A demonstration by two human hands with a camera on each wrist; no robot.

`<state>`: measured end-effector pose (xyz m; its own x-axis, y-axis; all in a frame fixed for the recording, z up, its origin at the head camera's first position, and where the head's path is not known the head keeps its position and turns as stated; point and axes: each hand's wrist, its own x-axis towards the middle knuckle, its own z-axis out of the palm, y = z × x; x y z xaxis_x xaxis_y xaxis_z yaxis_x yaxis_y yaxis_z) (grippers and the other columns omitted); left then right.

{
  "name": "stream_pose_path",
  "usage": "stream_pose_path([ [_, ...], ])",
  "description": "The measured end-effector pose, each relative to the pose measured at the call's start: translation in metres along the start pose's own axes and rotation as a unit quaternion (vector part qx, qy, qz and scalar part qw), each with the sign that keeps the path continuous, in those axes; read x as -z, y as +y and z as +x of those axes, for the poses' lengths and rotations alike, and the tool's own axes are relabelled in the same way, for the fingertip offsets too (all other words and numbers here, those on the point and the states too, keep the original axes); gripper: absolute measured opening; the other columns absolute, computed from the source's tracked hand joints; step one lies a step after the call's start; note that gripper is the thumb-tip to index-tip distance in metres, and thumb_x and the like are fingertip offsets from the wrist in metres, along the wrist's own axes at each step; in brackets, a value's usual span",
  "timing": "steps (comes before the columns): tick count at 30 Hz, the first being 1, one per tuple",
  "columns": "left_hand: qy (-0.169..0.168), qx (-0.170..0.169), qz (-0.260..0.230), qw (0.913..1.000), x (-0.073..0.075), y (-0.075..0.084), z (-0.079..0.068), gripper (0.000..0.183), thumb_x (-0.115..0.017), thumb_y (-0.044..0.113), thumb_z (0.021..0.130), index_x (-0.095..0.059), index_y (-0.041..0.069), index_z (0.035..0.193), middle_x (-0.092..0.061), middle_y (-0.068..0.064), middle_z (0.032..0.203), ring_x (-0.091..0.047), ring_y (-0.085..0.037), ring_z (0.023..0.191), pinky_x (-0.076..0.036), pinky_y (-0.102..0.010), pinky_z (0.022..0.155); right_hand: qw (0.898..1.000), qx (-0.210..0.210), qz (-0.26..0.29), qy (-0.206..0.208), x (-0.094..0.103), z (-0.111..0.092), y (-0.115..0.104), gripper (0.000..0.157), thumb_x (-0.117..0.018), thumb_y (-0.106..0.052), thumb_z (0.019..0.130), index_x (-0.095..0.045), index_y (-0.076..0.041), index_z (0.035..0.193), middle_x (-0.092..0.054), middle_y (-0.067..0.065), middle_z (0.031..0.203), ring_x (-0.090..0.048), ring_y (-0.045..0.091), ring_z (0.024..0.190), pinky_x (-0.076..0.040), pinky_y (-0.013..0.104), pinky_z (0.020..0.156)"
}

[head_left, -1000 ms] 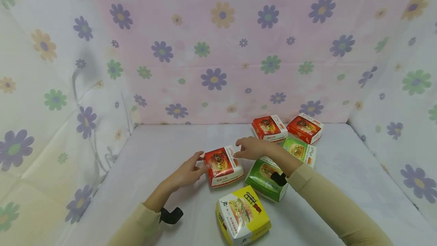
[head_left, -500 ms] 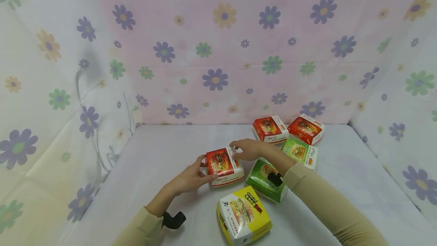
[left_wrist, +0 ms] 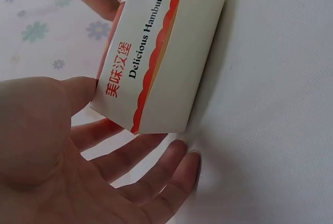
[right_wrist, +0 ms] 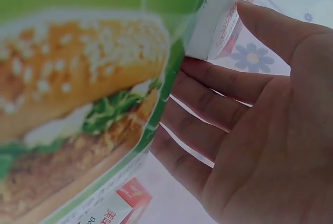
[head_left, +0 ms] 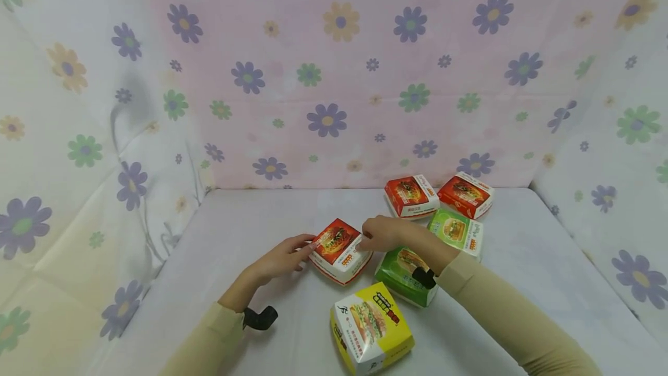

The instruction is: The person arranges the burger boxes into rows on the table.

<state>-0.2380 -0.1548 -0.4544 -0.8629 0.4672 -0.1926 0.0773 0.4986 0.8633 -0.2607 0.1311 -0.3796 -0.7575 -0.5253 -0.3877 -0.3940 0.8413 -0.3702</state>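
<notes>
A red and white hamburger box [head_left: 338, 245] lies on the white table, turned cornerwise. My left hand [head_left: 284, 257] holds its left corner; in the left wrist view the thumb presses the upper edge of the box [left_wrist: 156, 52], with the fingers [left_wrist: 135, 156] spread round the corner. At the opposite corner my right hand [head_left: 383, 234] pinches the box, thumb above and index finger below in the right wrist view. Just beneath that wrist stands a green hamburger box [head_left: 402, 277], which fills much of the right wrist view.
A yellow and white burger box [head_left: 370, 326] sits nearest the front. Behind the right arm are a light green box [head_left: 454, 228] and two red boxes, one at left [head_left: 409, 193] and one at right [head_left: 466, 193]. A flowered cloth [head_left: 334, 74] walls the back and sides.
The red and white box has turned clockwise, so its white strip now faces front right. My left hand has moved back from the box's front left corner with the turn.
</notes>
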Motion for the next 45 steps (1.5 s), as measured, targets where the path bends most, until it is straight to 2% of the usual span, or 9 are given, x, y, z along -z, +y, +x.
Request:
stream_pose_path([
  [6, 0.02, 0.016, -0.001, 0.9997, -0.004, -0.003, 0.0, 0.055, -0.053, 0.042, 0.107, -0.046, 0.011, 0.152, -0.059, -0.013, 0.135, -0.063, -0.025, 0.103, -0.057, -0.038, 0.08, 1.0, 0.003, -0.003, -0.003, 0.002, 0.0, 0.0, 0.034, -0.061, -0.038, 0.103, -0.065, -0.005, 0.112, -0.064, 0.006, 0.1, -0.058, 0.02, 0.091, -0.049, 0.038, 0.077],
  [10, 0.047, 0.049, -0.011, 0.9976, -0.016, -0.002, -0.003, 0.074, -0.062, 0.049, 0.101, -0.035, 0.01, 0.157, -0.051, -0.016, 0.146, -0.063, -0.022, 0.092, -0.056, -0.035, 0.071, 1.0, 0.01, 0.007, 0.002, 0.004, 0.002, 0.0, 0.051, -0.056, -0.037, 0.106, -0.054, 0.001, 0.14, -0.064, 0.016, 0.124, -0.059, 0.033, 0.119, -0.05, 0.049, 0.098],
  [13, 0.058, 0.06, -0.021, 0.9963, -0.025, 0.001, -0.005, 0.086, -0.067, 0.051, 0.097, -0.029, 0.006, 0.159, -0.053, -0.016, 0.139, -0.063, -0.021, 0.088, -0.057, -0.035, 0.067, 1.0, 0.01, 0.012, 0.003, 0.005, 0.006, 0.001, 0.055, -0.053, -0.036, 0.107, -0.047, 0.002, 0.147, -0.062, 0.02, 0.132, -0.055, 0.037, 0.129, -0.046, 0.052, 0.106],
  [19, 0.048, 0.053, -0.026, 0.9971, -0.032, 0.005, -0.004, 0.077, -0.065, 0.051, 0.098, -0.034, 0.01, 0.156, -0.061, -0.013, 0.113, -0.065, -0.021, 0.084, -0.057, -0.036, 0.066, 1.0, 0.018, 0.009, -0.001, 0.003, 0.014, 0.003, 0.044, -0.055, -0.032, 0.107, -0.057, 0.0, 0.137, -0.062, 0.018, 0.131, -0.056, 0.036, 0.126, -0.047, 0.05, 0.105],
  [24, 0.048, 0.049, -0.043, 0.9967, -0.027, 0.005, -0.003, 0.067, -0.062, 0.045, 0.102, -0.038, 0.01, 0.153, -0.055, -0.019, 0.133, -0.066, -0.023, 0.09, -0.059, -0.038, 0.072, 1.0, 0.01, 0.005, 0.003, 0.0, 0.015, 0.002, 0.031, -0.06, -0.034, 0.104, -0.067, -0.005, 0.112, -0.067, 0.007, 0.106, -0.062, 0.023, 0.098, -0.052, 0.038, 0.085],
  [29, 0.064, 0.049, -0.061, 0.9948, -0.018, 0.002, 0.005, 0.059, -0.058, 0.038, 0.105, -0.039, 0.009, 0.153, -0.047, -0.021, 0.147, -0.065, -0.026, 0.104, -0.06, -0.04, 0.081, 1.0, -0.008, 0.018, 0.0, -0.002, 0.009, -0.001, 0.028, -0.063, -0.036, 0.102, -0.065, -0.01, 0.093, -0.063, 0.001, 0.084, -0.054, 0.015, 0.074, -0.044, 0.029, 0.065],
  [35, 0.067, 0.052, -0.058, 0.9947, -0.013, 0.0, 0.01, 0.057, -0.056, 0.038, 0.106, -0.04, 0.01, 0.154, -0.049, -0.019, 0.147, -0.063, -0.027, 0.109, -0.059, -0.041, 0.081, 0.999, -0.011, 0.031, 0.005, -0.004, 0.004, -0.003, 0.03, -0.065, -0.039, 0.101, -0.068, -0.01, 0.096, -0.066, 0.001, 0.086, -0.055, 0.014, 0.075, -0.044, 0.029, 0.064],
  [40, 0.073, 0.063, -0.049, 0.9941, -0.013, -0.001, 0.007, 0.065, -0.057, 0.044, 0.105, -0.037, 0.007, 0.155, -0.05, -0.02, 0.145, -0.065, -0.024, 0.105, -0.059, -0.039, 0.081, 0.999, -0.016, 0.043, 0.02, -0.005, 0.003, 0.001, 0.037, -0.063, -0.039, 0.102, -0.067, -0.004, 0.113, -0.067, 0.006, 0.101, -0.061, 0.019, 0.091, -0.052, 0.036, 0.077],
  [45, 0.068, 0.076, -0.04, 0.9939, -0.014, 0.002, 0.001, 0.073, -0.059, 0.048, 0.103, -0.037, 0.001, 0.154, -0.052, -0.02, 0.143, -0.066, -0.023, 0.103, -0.059, -0.04, 0.084, 0.994, -0.018, 0.106, 0.013, -0.006, 0.005, 0.006, 0.032, -0.061, -0.034, 0.104, -0.063, -0.002, 0.108, -0.068, 0.013, 0.101, -0.065, 0.025, 0.09, -0.05, 0.034, 0.071],
])
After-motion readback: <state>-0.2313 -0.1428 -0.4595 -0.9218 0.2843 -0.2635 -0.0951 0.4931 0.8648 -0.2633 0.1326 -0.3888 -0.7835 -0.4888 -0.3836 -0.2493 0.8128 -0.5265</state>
